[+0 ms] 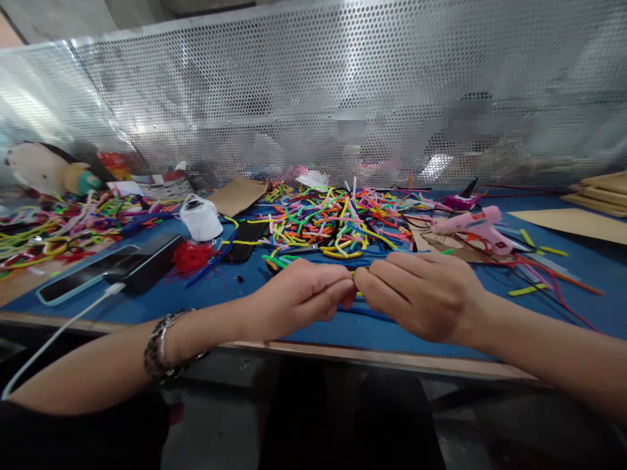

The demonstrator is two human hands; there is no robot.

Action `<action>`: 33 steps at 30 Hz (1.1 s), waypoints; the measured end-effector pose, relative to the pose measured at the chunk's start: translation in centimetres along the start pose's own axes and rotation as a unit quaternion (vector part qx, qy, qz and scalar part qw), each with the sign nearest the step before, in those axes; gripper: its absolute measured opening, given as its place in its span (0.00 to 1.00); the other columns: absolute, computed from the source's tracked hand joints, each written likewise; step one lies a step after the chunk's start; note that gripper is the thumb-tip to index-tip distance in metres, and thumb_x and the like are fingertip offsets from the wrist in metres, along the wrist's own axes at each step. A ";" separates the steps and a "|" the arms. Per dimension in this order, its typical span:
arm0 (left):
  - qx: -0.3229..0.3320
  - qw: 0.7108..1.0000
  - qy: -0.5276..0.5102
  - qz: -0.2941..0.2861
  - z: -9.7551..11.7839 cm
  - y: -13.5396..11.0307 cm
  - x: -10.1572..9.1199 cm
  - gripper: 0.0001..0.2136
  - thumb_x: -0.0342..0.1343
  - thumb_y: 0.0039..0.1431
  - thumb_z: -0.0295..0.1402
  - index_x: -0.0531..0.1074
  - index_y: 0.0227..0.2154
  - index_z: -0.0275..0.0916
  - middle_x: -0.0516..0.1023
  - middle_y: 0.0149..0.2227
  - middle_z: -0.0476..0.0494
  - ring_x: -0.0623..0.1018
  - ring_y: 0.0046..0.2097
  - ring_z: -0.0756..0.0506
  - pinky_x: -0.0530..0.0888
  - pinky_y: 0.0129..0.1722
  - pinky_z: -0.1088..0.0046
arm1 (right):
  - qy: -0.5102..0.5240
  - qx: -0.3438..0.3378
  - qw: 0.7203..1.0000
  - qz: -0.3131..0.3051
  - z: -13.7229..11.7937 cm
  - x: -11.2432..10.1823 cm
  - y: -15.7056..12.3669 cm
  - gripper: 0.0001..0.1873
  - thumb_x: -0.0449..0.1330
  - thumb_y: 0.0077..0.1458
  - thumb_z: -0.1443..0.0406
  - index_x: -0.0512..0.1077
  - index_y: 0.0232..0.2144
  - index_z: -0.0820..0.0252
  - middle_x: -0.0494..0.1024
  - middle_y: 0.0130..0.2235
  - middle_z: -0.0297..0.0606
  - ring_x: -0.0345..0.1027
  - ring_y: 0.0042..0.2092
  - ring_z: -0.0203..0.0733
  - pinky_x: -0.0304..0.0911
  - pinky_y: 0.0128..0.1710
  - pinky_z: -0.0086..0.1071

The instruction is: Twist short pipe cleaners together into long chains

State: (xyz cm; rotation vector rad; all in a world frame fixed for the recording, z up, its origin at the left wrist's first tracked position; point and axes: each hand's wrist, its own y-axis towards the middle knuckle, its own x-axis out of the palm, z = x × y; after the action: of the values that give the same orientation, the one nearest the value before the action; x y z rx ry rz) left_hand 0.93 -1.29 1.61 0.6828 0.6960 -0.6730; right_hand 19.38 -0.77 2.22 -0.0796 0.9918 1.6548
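Note:
Above the table's near edge, my left hand [308,290] and my right hand [424,294] meet with their fingertips together. Both are closed in a pinch. A small yellow-green bit shows where the fingertips touch, but the fingers cover most of whatever they grip. Green, yellow and orange pipe cleaner ends [275,262] poke out just beyond the left hand. Blue pipe cleaners [377,313] lie on the table under and behind the hands. Farther back spreads a tangled heap of many-coloured short pipe cleaners [337,219].
Right of the heap lies a pink glue gun [475,228], near brown cardboard [573,222]. Leftward are red thread [193,258], a white object [200,219], a phone [83,277] and a black box [149,261] with a white cable. A perforated metal screen [294,85] stands behind.

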 end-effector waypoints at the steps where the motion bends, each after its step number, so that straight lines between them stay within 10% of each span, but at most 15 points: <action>1: 0.055 0.990 0.129 0.005 -0.2 0.0 -0.3 0.13 0.36 0.60 0.29 0.58 0.21 0.37 0.58 0.16 0.56 0.58 0.17 0.55 0.54 0.16 0.81 | 0.052 0.019 0.998 -0.024 -0.1 0.0 0.0 0.13 0.47 0.52 0.73 0.65 0.19 0.60 0.64 0.17 0.30 0.53 0.21 0.31 0.45 0.19 0.29; 4: 0.209 0.888 0.410 0.017 -0.6 0.1 -0.9 0.16 0.32 0.60 0.25 0.61 0.21 0.36 0.62 0.15 0.53 0.61 0.17 0.53 0.53 0.16 0.76 | 0.285 0.130 0.945 -0.099 -0.2 0.1 0.2 0.13 0.46 0.47 0.74 0.57 0.14 0.61 0.54 0.15 0.27 0.46 0.19 0.28 0.41 0.18 0.26; 8: 0.332 0.774 0.537 0.057 -0.2 0.4 -1.3 0.12 0.38 0.58 0.23 0.65 0.23 0.34 0.62 0.14 0.54 0.61 0.16 0.52 0.53 0.16 0.75 | 0.638 0.274 0.687 -0.213 -0.2 0.4 0.3 0.13 0.45 0.49 0.68 0.49 0.15 0.59 0.47 0.16 0.25 0.40 0.17 0.26 0.41 0.15 0.23; 10: 0.321 0.791 0.517 0.058 -0.1 0.5 -1.3 0.12 0.39 0.58 0.23 0.65 0.24 0.34 0.61 0.14 0.54 0.60 0.15 0.52 0.52 0.15 0.75 | 0.705 0.288 0.609 -0.221 -0.2 0.6 0.1 0.14 0.42 0.52 0.64 0.50 0.17 0.58 0.48 0.16 0.25 0.41 0.16 0.26 0.43 0.14 0.23; 12: 0.239 0.875 0.419 0.042 -0.2 0.6 -1.2 0.13 0.37 0.58 0.24 0.63 0.23 0.35 0.61 0.15 0.54 0.59 0.16 0.53 0.52 0.15 0.77 | 0.627 0.284 0.702 -0.184 -0.1 0.7 -0.2 0.14 0.41 0.54 0.65 0.52 0.18 0.59 0.51 0.16 0.25 0.43 0.17 0.27 0.45 0.15 0.23; 14: 0.107 0.970 0.220 0.005 -0.5 0.7 -1.0 0.13 0.36 0.59 0.27 0.60 0.21 0.36 0.59 0.15 0.55 0.58 0.17 0.55 0.54 0.16 0.80 | 0.404 0.225 0.879 -0.119 0.1 0.6 -0.3 0.13 0.43 0.55 0.68 0.59 0.20 0.61 0.58 0.17 0.28 0.50 0.19 0.28 0.47 0.19 0.25; 16: -0.017 0.998 -0.031 -0.047 -0.6 0.7 -0.7 0.12 0.37 0.59 0.31 0.57 0.21 0.37 0.55 0.14 0.57 0.56 0.16 0.56 0.55 0.15 0.83 | 0.161 0.099 0.981 -0.039 0.4 0.3 -0.4 0.11 0.45 0.55 0.70 0.65 0.24 0.62 0.67 0.21 0.31 0.56 0.23 0.31 0.49 0.22 0.27; 21: -0.137 0.913 -0.360 -0.135 -0.5 0.4 -0.1 0.11 0.38 0.58 0.36 0.56 0.23 0.38 0.50 0.12 0.60 0.49 0.13 0.57 0.51 0.11 0.85 | -0.013 -0.077 0.997 0.010 1.2 -0.3 -0.2 0.08 0.48 0.55 0.71 0.67 0.30 0.62 0.69 0.20 0.29 0.56 0.22 0.32 0.47 0.20 0.28; 25: -0.105 0.962 -0.229 -0.103 -0.1 0.4 -0.6 0.12 0.38 0.59 0.34 0.57 0.22 0.37 0.51 0.14 0.59 0.52 0.16 0.57 0.52 0.13 0.85 | 0.177 0.035 0.982 -0.061 0.7 0.0 -0.4 0.13 0.44 0.56 0.72 0.64 0.23 0.61 0.64 0.18 0.29 0.52 0.20 0.30 0.43 0.19 0.28; 29: 0.047 0.989 0.110 -0.091 0.7 0.2 -1.6 0.12 0.41 0.59 0.28 0.60 0.21 0.35 0.56 0.17 0.56 0.58 0.19 0.57 0.55 0.17 0.83 | 0.531 0.241 0.799 -0.150 -0.3 -0.4 -0.4 0.12 0.46 0.56 0.69 0.61 0.21 0.62 0.61 0.21 0.28 0.53 0.23 0.27 0.48 0.22 0.22; 33: 0.226 0.870 0.437 -0.015 1.3 -0.1 -1.9 0.13 0.36 0.59 0.23 0.65 0.26 0.35 0.62 0.16 0.55 0.61 0.17 0.54 0.53 0.16 0.76 | 0.779 0.375 0.480 -0.147 -2.0 -0.6 -0.6 0.15 0.47 0.56 0.60 0.59 0.21 0.61 0.51 0.17 0.25 0.43 0.19 0.26 0.41 0.16 0.22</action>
State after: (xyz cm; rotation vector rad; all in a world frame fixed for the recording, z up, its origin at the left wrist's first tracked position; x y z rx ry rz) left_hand 0.16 -1.71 3.77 1.4547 1.4050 -0.5360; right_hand 19.21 -2.44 0.93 -1.2546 2.7398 0.2107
